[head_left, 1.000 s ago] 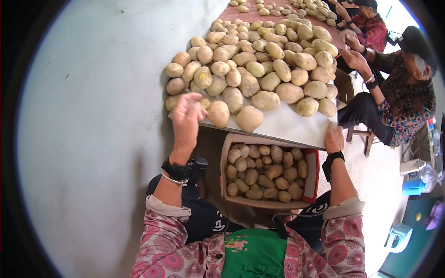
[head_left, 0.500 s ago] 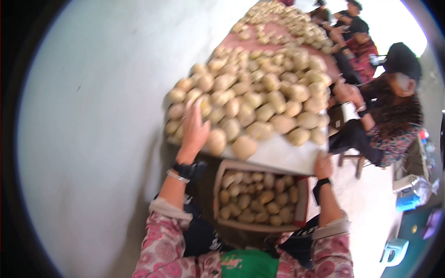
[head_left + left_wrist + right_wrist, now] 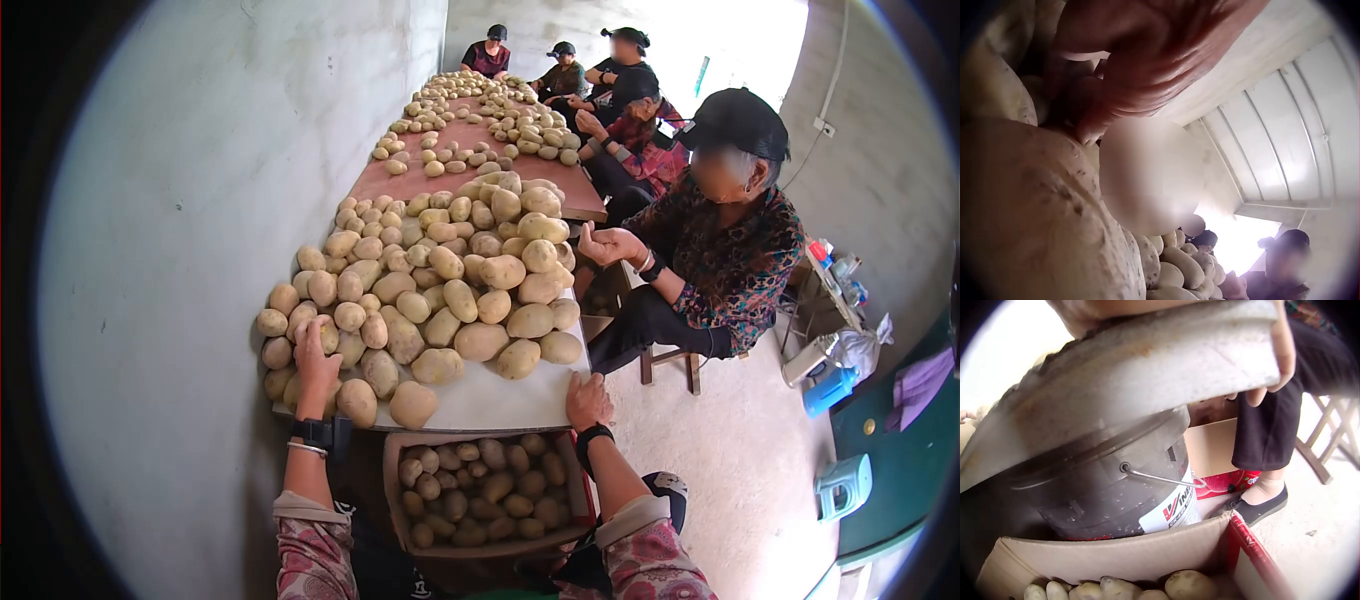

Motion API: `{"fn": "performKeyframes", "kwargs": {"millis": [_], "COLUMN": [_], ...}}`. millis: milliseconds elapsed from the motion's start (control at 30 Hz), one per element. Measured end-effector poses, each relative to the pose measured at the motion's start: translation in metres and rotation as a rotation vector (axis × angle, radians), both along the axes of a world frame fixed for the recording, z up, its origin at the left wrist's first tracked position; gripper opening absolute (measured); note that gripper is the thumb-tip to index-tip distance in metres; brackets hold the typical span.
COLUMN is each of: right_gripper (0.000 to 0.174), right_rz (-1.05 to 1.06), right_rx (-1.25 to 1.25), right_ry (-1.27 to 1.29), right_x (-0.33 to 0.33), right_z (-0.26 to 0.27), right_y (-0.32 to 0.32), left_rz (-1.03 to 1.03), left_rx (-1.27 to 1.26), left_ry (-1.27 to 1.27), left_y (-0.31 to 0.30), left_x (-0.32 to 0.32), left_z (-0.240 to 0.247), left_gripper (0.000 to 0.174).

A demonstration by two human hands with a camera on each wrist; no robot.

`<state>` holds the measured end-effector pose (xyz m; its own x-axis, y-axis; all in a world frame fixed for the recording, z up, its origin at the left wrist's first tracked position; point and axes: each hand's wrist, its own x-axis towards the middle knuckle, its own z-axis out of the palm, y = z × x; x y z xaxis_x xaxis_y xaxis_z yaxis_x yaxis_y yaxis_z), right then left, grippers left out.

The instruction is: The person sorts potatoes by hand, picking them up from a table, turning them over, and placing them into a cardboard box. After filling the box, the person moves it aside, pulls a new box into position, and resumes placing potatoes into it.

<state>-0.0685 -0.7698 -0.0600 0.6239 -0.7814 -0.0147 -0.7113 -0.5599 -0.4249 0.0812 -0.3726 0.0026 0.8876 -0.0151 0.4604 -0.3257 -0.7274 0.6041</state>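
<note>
My left hand (image 3: 317, 365) is at the near left of a heap of potatoes (image 3: 480, 341), with its fingers curled down round a potato (image 3: 331, 336) that it mostly covers. In the left wrist view the bent fingers (image 3: 1089, 128) dip in among the potatoes, and a big pitted potato (image 3: 1029, 206) fills the front. On the near right corner of the white table (image 3: 500, 400) my right hand (image 3: 589, 400) grips the edge. Its fingers (image 3: 1283, 353) hook over the board's rim in the right wrist view.
Below the table edge stands a cardboard box (image 3: 395, 490) of potatoes. Behind it in the right wrist view is a dark bucket (image 3: 1097, 500) with a wire handle. A wall (image 3: 180, 250) runs along the left. A seated person (image 3: 725, 260) is close on the right, with several others farther back.
The head view has tilted up, showing more of the far table and people. My left hand has come down from above the near edge onto the potatoes. The right hand stays at the corner.
</note>
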Motion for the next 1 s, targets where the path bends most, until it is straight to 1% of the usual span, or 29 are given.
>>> {"fn": "performKeyframes", "kwargs": {"millis": [233,333,400,433,500,533,567,633,667,700,767,800,833,900,933,967,1000], "right_gripper": [0.050,0.049,0.048,0.048,0.048,0.048,0.048,0.048,0.048,0.048,0.048,0.048,0.048,0.051,0.051,0.051,0.051], "right_rz": [-0.001,-0.021,-0.004,-0.003,-0.031,-0.036,-0.021,-0.002,-0.005,-0.009,-0.012,-0.014,-0.010,0.004,0.007,0.006,0.006], "right_rx": [0.005,0.001,-0.003,-0.002,0.008,0.007,0.010,0.014,0.009,0.004,0.016,0.030,0.033,-0.031,-0.029,-0.036,-0.046], "right_ry": [-0.034,-0.037,-0.041,-0.041,-0.028,-0.027,-0.032,-0.040,-0.050,-0.059,-0.045,-0.036,-0.037,-0.074,-0.073,-0.070,-0.069], "right_x": [0.000,0.000,0.000,0.001,0.001,0.000,0.000,0.001,0.001,0.001,0.000,0.001,0.000,0.000,-0.001,-0.001,-0.001], "right_z": [-0.002,-0.001,-0.002,-0.002,0.001,0.002,0.001,-0.001,-0.002,-0.002,-0.002,-0.001,-0.001,-0.001,-0.001,-0.002,-0.002], "right_y": [0.001,0.000,0.001,0.003,0.003,0.001,0.001,0.001,0.001,0.001,-0.001,0.000,0.001,0.001,0.002,0.002,0.001], "left_rz": [-0.068,-0.051,-0.073,-0.072,-0.060,-0.012,-0.014,-0.167,-0.182,-0.181,-0.467,-0.458,-0.455,-0.393,-0.439,-0.438,-0.487], "left_rx": [-0.034,-0.118,-0.302,-0.302,-0.836,-0.903,-0.901,-1.323,-1.380,-1.379,-1.525,-1.545,-1.542,-1.502,-1.428,-1.429,-1.308], "left_ry": [-0.112,-0.141,-0.081,-0.080,0.120,0.089,0.092,0.122,0.136,0.136,0.257,0.306,0.304,0.390,0.402,0.402,0.401], "left_y": [0.003,0.006,0.011,0.011,0.007,0.009,0.013,0.021,0.017,0.021,0.027,0.026,0.019,0.005,0.006,0.005,0.001], "left_x": [0.007,0.019,0.024,0.020,0.007,0.006,0.005,0.002,-0.009,-0.011,-0.022,-0.028,-0.041,-0.067,-0.070,-0.075,-0.081], "left_z": [-0.018,-0.028,-0.028,-0.021,0.000,0.000,-0.002,0.002,0.011,0.009,0.006,0.005,0.015,0.033,0.029,0.026,0.023], "left_gripper": [0.051,0.048,0.041,0.041,0.037,0.035,0.035,0.033,0.032,0.032,0.029,0.027,0.027,0.028,0.032,0.032,0.032]}}
